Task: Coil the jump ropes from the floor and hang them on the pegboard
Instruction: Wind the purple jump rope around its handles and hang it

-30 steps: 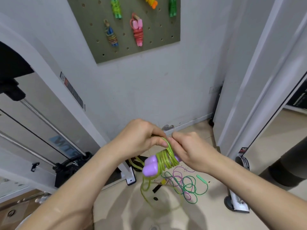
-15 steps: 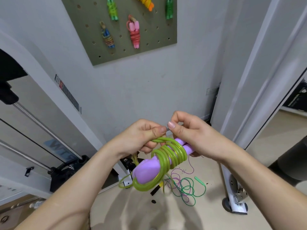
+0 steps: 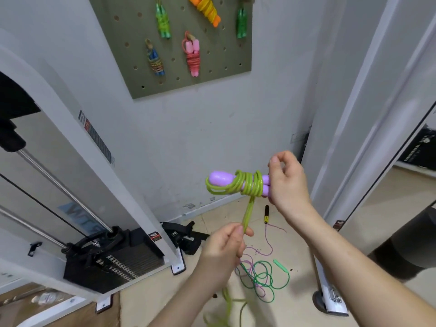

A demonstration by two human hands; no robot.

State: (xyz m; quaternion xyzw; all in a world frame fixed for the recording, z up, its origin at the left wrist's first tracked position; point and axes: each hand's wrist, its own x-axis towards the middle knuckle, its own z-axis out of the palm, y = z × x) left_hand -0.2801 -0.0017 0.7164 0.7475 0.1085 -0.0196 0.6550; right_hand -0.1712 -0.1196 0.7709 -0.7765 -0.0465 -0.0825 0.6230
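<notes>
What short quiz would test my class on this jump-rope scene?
1. True or false: the right hand holds the purple handles.
2. The left hand pinches: A the yellow-green cord, B a purple handle, C nothing.
3. How many coiled ropes show on the pegboard?
Key: 1 true; 2 A; 3 five.
</notes>
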